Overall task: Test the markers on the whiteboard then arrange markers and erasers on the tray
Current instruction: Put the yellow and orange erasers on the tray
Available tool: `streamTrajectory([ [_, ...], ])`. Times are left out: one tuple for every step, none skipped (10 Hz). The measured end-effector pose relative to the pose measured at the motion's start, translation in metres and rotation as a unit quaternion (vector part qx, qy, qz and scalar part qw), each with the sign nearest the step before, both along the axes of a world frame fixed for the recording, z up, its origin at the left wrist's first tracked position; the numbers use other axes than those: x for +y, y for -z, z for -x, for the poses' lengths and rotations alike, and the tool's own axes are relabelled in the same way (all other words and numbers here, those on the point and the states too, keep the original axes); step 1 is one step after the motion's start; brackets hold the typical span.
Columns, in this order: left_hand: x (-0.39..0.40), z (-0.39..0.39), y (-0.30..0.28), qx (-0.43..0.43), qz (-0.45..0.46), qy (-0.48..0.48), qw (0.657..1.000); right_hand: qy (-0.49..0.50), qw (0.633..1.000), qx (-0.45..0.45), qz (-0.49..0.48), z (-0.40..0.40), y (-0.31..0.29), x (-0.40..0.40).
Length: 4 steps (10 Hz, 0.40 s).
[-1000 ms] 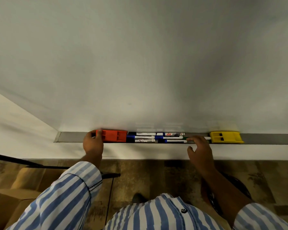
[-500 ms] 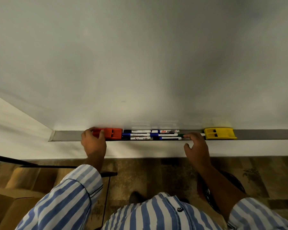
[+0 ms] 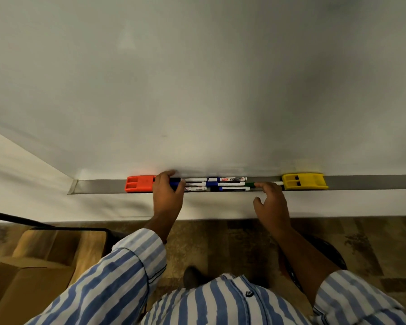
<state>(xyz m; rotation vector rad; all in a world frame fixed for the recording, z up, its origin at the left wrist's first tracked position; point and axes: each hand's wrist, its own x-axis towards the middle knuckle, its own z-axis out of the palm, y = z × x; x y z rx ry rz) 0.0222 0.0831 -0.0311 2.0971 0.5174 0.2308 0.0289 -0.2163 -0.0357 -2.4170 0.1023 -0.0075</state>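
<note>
A grey tray [image 3: 99,186] runs along the bottom of the whiteboard [image 3: 197,90]. On it lie an orange eraser [image 3: 138,186] at the left, several markers [image 3: 230,184] in rows in the middle, and a yellow eraser [image 3: 304,184] at the right. My left hand [image 3: 168,192] rests over the left ends of the markers, right beside the orange eraser, and hides their caps. My right hand [image 3: 271,201] touches a green marker [image 3: 251,184] with its fingertips, just left of the yellow eraser.
Below the tray are a white wall strip and a patterned carpet [image 3: 220,242]. Cardboard boxes [image 3: 33,266] and a black bar [image 3: 45,225] stand at the lower left. A dark round object [image 3: 326,252] lies on the floor under my right arm.
My left hand has moved right from the orange eraser's left end onto the left ends of the markers. My right hand stays at the green marker.
</note>
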Motion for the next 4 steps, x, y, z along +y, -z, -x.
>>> streamTrajectory([
  [-0.018, -0.001, -0.004, -0.003, -0.016, 0.016, 1.000, -0.015, 1.000, -0.010, -0.011, 0.000, -0.001, -0.003],
  [-0.030, -0.001, -0.009, -0.003, -0.029, 0.022, 0.999, -0.027, 0.999, -0.012, -0.017, -0.003, -0.003, -0.010],
  [-0.059, 0.010, -0.019, -0.003, -0.081, 0.034, 0.996, -0.043, 0.999, -0.022, -0.021, -0.003, -0.014, -0.030],
  [-0.076, 0.015, -0.020, 0.010, -0.110, 0.034, 0.993, -0.049, 0.998, -0.024, -0.016, -0.005, -0.018, -0.043],
])
